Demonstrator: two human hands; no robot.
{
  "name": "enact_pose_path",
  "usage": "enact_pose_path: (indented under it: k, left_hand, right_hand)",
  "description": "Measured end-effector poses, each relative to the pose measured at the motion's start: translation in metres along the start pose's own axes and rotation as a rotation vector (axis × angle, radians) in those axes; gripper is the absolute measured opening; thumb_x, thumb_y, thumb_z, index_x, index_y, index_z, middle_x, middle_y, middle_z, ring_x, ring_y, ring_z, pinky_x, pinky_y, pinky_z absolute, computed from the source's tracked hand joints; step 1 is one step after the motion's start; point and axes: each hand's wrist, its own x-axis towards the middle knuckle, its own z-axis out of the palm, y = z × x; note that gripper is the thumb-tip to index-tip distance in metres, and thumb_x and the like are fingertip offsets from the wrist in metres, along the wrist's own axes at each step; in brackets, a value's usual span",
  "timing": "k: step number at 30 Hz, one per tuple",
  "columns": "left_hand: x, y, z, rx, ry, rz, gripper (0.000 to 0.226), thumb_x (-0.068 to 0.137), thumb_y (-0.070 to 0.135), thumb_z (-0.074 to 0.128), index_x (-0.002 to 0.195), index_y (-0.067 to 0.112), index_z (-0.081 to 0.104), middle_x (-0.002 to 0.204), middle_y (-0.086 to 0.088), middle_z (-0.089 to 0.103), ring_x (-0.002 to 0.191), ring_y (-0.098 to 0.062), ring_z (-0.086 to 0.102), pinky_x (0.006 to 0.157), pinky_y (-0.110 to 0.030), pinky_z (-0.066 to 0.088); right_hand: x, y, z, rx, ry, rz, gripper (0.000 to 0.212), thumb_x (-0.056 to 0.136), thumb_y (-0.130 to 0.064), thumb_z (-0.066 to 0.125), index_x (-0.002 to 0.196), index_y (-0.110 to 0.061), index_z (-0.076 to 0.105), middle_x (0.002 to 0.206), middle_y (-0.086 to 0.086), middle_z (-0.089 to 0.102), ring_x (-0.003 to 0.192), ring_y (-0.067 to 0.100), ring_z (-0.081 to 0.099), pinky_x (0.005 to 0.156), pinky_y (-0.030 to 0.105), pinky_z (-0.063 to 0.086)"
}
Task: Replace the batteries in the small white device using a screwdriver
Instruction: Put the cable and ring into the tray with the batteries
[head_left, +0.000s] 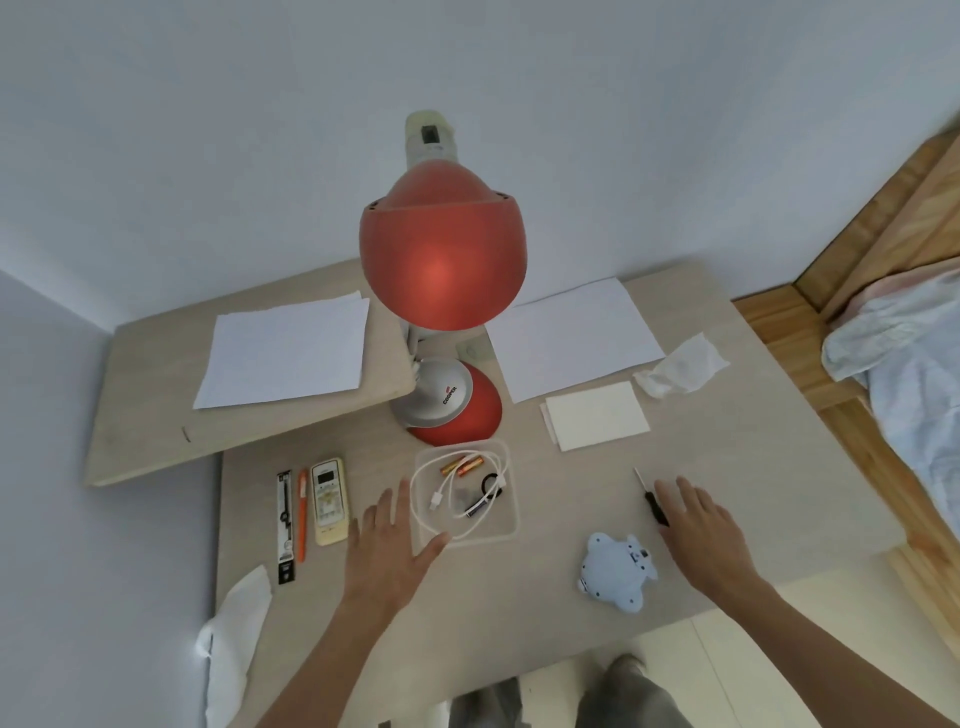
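A small pale-blue animal-shaped device (618, 574) lies on the beige desk near the front edge. A black-handled screwdriver (649, 499) lies just behind it, its tip pointing away. My right hand (698, 527) hovers flat beside the screwdriver's handle, fingers apart, holding nothing. A clear plastic tray (506, 525) in the middle holds two orange batteries (462, 466), a white cable, a black ring and a dark battery. My left hand (392, 540) rests open at the tray's left front corner.
A red desk lamp (441, 249) stands behind the tray. A cream remote (327, 501), an orange pen (301, 514) and a black strip lie at the left. White paper sheets (571, 338), a folded napkin and crumpled tissues lie around. A bed stands at the right.
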Motion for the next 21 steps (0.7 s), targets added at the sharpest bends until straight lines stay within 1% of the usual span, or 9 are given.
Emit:
enact_pose_path:
  k: [3,5,7,10,12,13,15,18,21]
  left_hand:
    - [0.002,0.004,0.006,-0.104,-0.028,-0.012,0.111,0.09,0.086,0.044,0.169,0.03,-0.009,0.161,-0.007,0.042,0.141,-0.031,0.051,0.117,-0.048,0.046]
    - [0.003,0.008,0.007,-0.196,-0.059,-0.053,0.11,0.091,0.079,0.054,0.168,0.034,-0.009,0.157,-0.007,0.044,0.138,-0.03,0.053,0.109,-0.048,0.051]
    - [0.004,0.011,0.008,-0.319,-0.094,-0.082,0.107,0.093,0.072,0.061,0.167,0.039,-0.009,0.158,-0.006,0.042,0.14,-0.03,0.052,0.105,-0.05,0.053]
    - [0.005,0.016,0.014,-0.531,-0.131,-0.11,0.102,0.097,0.06,0.067,0.167,0.042,-0.004,0.166,-0.006,0.038,0.147,-0.031,0.049,0.114,-0.051,0.048]
    - [0.006,0.02,0.017,-0.655,-0.118,-0.125,0.1,0.096,0.052,0.073,0.167,0.046,0.002,0.17,-0.002,0.037,0.152,-0.03,0.044,0.12,-0.054,0.044]
    - [0.007,0.021,0.02,-0.699,-0.105,-0.137,0.1,0.095,0.049,0.075,0.165,0.048,0.004,0.169,0.0,0.039,0.151,-0.03,0.045,0.12,-0.055,0.043]
    - [0.008,0.024,0.024,-0.765,-0.093,-0.17,0.099,0.095,0.043,0.078,0.163,0.055,0.008,0.164,0.001,0.045,0.144,-0.031,0.052,0.115,-0.058,0.049]
    - [0.011,0.023,0.032,-0.873,-0.066,-0.203,0.098,0.093,0.037,0.08,0.157,0.068,0.013,0.158,0.003,0.051,0.127,-0.035,0.064,0.099,-0.062,0.06]
    - [0.01,0.027,0.029,-0.917,-0.042,-0.201,0.094,0.096,0.028,0.078,0.157,0.067,0.018,0.154,0.006,0.052,0.12,-0.033,0.067,0.091,-0.057,0.064]
  right_hand:
    - [0.002,-0.003,0.001,0.008,-0.016,-0.011,0.059,0.089,-0.026,0.07,0.144,-0.02,0.047,0.124,0.002,0.056,0.104,0.027,0.059,0.076,0.04,0.056]
    - [0.005,-0.005,0.003,0.012,-0.047,-0.002,0.057,0.091,-0.024,0.067,0.144,-0.02,0.047,0.117,0.001,0.054,0.099,0.026,0.058,0.072,0.038,0.055]
    - [0.009,-0.009,0.005,0.02,-0.08,0.013,0.058,0.091,-0.021,0.065,0.145,-0.02,0.046,0.112,0.002,0.051,0.096,0.025,0.056,0.066,0.036,0.055]
    - [0.012,-0.013,0.008,0.039,-0.111,0.023,0.061,0.091,-0.019,0.065,0.148,-0.02,0.041,0.111,0.003,0.045,0.096,0.024,0.055,0.057,0.033,0.053]
    - [0.014,-0.015,0.011,0.047,-0.126,0.024,0.068,0.091,-0.016,0.067,0.152,-0.018,0.037,0.111,0.002,0.042,0.093,0.023,0.054,0.055,0.033,0.054]
    - [0.016,-0.016,0.012,0.053,-0.128,0.028,0.07,0.092,-0.015,0.067,0.154,-0.018,0.035,0.11,0.001,0.04,0.09,0.022,0.053,0.054,0.034,0.054]
    - [0.018,-0.018,0.012,0.079,-0.126,0.038,0.073,0.092,-0.01,0.063,0.157,-0.018,0.03,0.106,0.0,0.037,0.08,0.02,0.049,0.054,0.036,0.054]
    - [0.016,-0.022,0.006,0.12,-0.116,0.03,0.076,0.091,-0.005,0.057,0.159,-0.017,0.024,0.099,-0.001,0.032,0.065,0.017,0.042,0.055,0.035,0.05]
    - [0.013,-0.025,0.003,0.164,-0.104,0.023,0.075,0.091,-0.005,0.054,0.158,-0.017,0.023,0.097,0.001,0.032,0.06,0.014,0.04,0.055,0.033,0.044]
